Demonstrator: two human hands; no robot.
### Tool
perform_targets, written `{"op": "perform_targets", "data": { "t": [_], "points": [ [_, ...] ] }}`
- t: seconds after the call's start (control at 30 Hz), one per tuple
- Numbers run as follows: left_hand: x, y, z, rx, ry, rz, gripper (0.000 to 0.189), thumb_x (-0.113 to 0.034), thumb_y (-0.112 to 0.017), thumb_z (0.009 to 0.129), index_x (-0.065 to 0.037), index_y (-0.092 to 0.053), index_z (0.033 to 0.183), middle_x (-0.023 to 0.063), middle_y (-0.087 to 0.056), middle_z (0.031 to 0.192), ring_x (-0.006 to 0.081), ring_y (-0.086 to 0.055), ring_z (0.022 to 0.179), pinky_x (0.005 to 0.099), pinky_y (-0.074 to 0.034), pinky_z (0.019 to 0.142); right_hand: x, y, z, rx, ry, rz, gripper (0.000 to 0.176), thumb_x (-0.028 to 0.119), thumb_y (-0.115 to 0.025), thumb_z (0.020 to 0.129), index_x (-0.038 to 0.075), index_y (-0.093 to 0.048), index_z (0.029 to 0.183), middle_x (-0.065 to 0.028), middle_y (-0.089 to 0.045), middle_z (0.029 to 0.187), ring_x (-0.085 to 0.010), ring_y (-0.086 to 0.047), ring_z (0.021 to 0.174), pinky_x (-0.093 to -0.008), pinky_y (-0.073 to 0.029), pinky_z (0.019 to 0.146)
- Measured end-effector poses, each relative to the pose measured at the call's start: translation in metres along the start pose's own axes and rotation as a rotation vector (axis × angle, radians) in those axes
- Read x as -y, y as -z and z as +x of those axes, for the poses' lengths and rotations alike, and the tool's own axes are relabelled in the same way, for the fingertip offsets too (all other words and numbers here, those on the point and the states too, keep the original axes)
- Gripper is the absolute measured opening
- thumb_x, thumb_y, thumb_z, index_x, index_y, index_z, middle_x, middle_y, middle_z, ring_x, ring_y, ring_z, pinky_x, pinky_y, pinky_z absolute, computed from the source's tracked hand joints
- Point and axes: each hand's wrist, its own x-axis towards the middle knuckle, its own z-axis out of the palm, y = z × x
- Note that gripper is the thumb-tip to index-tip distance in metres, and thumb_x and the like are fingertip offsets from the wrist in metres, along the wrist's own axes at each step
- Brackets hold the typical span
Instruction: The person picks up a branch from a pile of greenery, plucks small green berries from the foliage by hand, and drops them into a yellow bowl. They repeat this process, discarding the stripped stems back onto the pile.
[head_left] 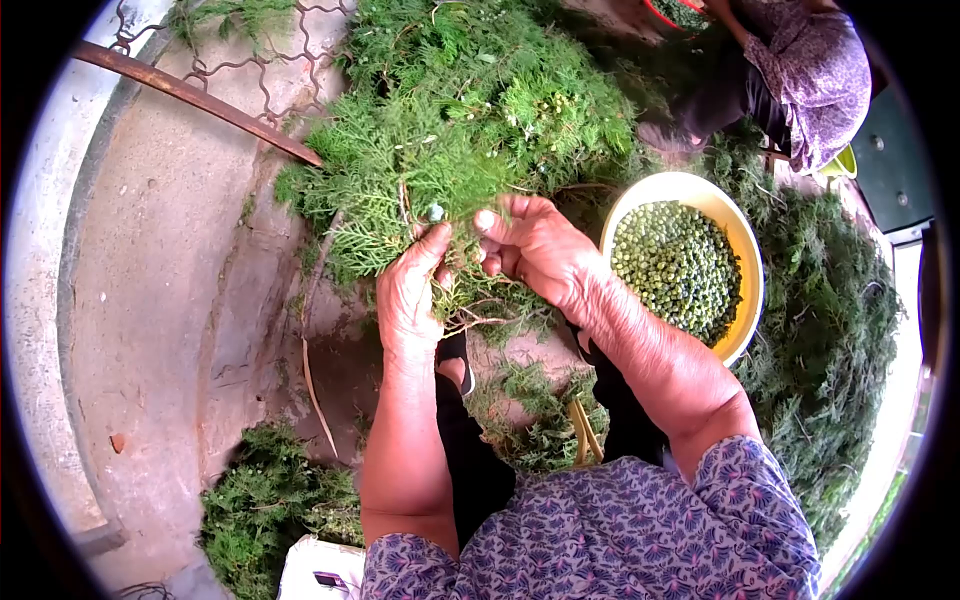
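Head camera looks down past a patterned purple sleeve [640, 530] to two bare forearms. Below the fingers, toward the body, loose sprigs [530, 410] lie on the concrete floor [150, 300] by a sandalled foot [455, 368]. A small heap of greenery [265, 500] sits well down and to the left.

The left hand [408, 295] is closed around the stem end of a bushy green branch [450, 130], thumb pressed up into the foliage. The right hand [535, 250] curls just beside it, its fingers [490, 222] pinching into the same branch, so both hands grip it and nearly touch. A pale round berry seems to sit between the two thumbs, though it is too small to be sure. The branch fans up and away from the fingers.

Just right of the right hand stands a yellow bowl [668, 186], filled most of the way with small green berries [680, 265]. Judging by that, a good deal of picking is done. The full branch in hand suggests more is left. Whether the wide bank of foliage [835, 330] beyond the bowl has been stripped cannot be told.

Farther off, up and left of the fingers, a rusty bar [190, 95] crosses wire mesh [250, 60]. Far upper right, another person [815, 70] in purple crouches.
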Motion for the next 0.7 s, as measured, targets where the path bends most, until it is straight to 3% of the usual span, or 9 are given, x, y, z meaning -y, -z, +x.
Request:
{"op": "perform_targets", "data": {
  "t": [0.1, 0.2, 0.33, 0.37, 0.43, 0.53, 0.57, 0.63, 0.7],
  "points": [
    [0.004, 0.003, 0.005, -0.026, 0.019, 0.151, 0.031, -0.028, -0.071, 0.075, -0.004, -0.064, 0.094, -0.0018, -0.057, 0.075, 0.0076, -0.047, 0.064, 0.0229, -0.035, 0.054, -0.005, -0.008, -0.007, -0.132, -0.027, 0.125, 0.012, 0.003, -0.05, 0.087, -0.001, -0.052, 0.099, -0.0075, -0.058, 0.081, -0.0167, -0.055, 0.062, -0.0272, -0.045, 0.05],
    [0.003, -0.007, -0.001, -0.047, 0.0, 0.176, 0.029, -0.026, -0.066, 0.079, -0.002, -0.062, 0.095, 0.0011, -0.061, 0.077, 0.0068, -0.051, 0.063, 0.0195, -0.032, 0.053, -0.013, -0.003, -0.007, -0.253, -0.056, 0.169, 0.019, 0.001, -0.043, 0.087, 0.0, -0.043, 0.106, -0.0109, -0.052, 0.089, -0.0206, -0.051, 0.063, -0.0305, -0.041, 0.051],
    [0.009, -0.003, 0.002, -0.063, 0.008, 0.145, 0.032, -0.024, -0.068, 0.078, -0.003, -0.06, 0.101, 0.0015, -0.06, 0.08, 0.0085, -0.052, 0.062, 0.0203, -0.034, 0.052, -0.013, -0.004, -0.007, -0.437, -0.076, 0.401, 0.012, 0.007, -0.04, 0.09, 0.0, -0.04, 0.099, -0.0113, -0.047, 0.085, -0.0199, -0.05, 0.064, -0.0319, -0.043, 0.053],
    [0.005, -0.005, -0.003, -0.107, -0.003, 0.109, 0.034, -0.022, -0.068, 0.077, -0.003, -0.059, 0.104, 0.0018, -0.059, 0.082, 0.009, -0.053, 0.063, 0.0193, -0.033, 0.052, 0.001, -0.005, -0.006, -0.503, 0.039, 0.328, 0.01, 0.008, -0.039, 0.091, 0.0, -0.042, 0.097, -0.0106, -0.047, 0.084, -0.0186, -0.05, 0.064, -0.0307, -0.045, 0.055],
    [0.0, -0.004, -0.009, -0.09, -0.021, 0.129, 0.033, -0.019, -0.068, 0.078, -0.003, -0.058, 0.104, 0.0015, -0.059, 0.082, 0.0092, -0.053, 0.063, 0.0187, -0.033, 0.052, 0.02, 0.016, 0.004, -0.449, 0.203, 0.19, 0.009, 0.007, -0.039, 0.091, 0.0, -0.043, 0.094, -0.0119, -0.05, 0.088, -0.0197, -0.054, 0.07, -0.0286, -0.049, 0.059],
    [0.002, -0.004, -0.006, -0.121, -0.003, 0.137, 0.031, -0.018, -0.068, 0.078, -0.003, -0.058, 0.103, 0.0014, -0.059, 0.081, 0.01, -0.054, 0.062, 0.0193, -0.033, 0.05, 0.035, 0.021, 0.005, -0.181, 0.341, 0.312, 0.008, 0.002, -0.045, 0.086, 0.001, -0.044, 0.094, -0.015, -0.054, 0.092, -0.0225, -0.06, 0.084, -0.0291, -0.05, 0.065],
    [0.003, -0.006, -0.005, -0.155, -0.034, 0.139, 0.028, -0.017, -0.069, 0.077, -0.003, -0.059, 0.1, 0.0013, -0.059, 0.081, 0.0105, -0.054, 0.06, 0.0203, -0.033, 0.049, 0.039, 0.012, -0.001, -0.183, 0.337, 0.348, 0.009, 0.003, -0.05, 0.084, 0.002, -0.046, 0.092, -0.0103, -0.056, 0.079, -0.0189, -0.06, 0.073, -0.0264, -0.049, 0.061],
    [0.002, -0.004, -0.003, -0.137, -0.059, 0.201, 0.027, -0.016, -0.07, 0.076, -0.003, -0.06, 0.098, 0.0014, -0.059, 0.079, 0.01, -0.052, 0.058, 0.0209, -0.033, 0.048, 0.036, 0.025, -0.001, 0.173, 0.408, 0.158, 0.009, 0.008, -0.059, 0.082, 0.003, -0.054, 0.087, -0.0047, -0.056, 0.067, -0.0139, -0.056, 0.058, -0.0223, -0.045, 0.053],
    [0.004, -0.004, -0.003, -0.106, -0.109, 0.214, 0.025, -0.019, -0.068, 0.078, -0.003, -0.061, 0.096, 0.0014, -0.059, 0.074, 0.0085, -0.05, 0.056, 0.0208, -0.034, 0.048, 0.035, -0.005, -0.023, 0.099, 0.324, -0.177, 0.012, 0.014, -0.066, 0.079, 0.005, -0.062, 0.085, -0.0012, -0.057, 0.061, -0.0092, -0.05, 0.049, -0.0199, -0.04, 0.046]
  ]
}}
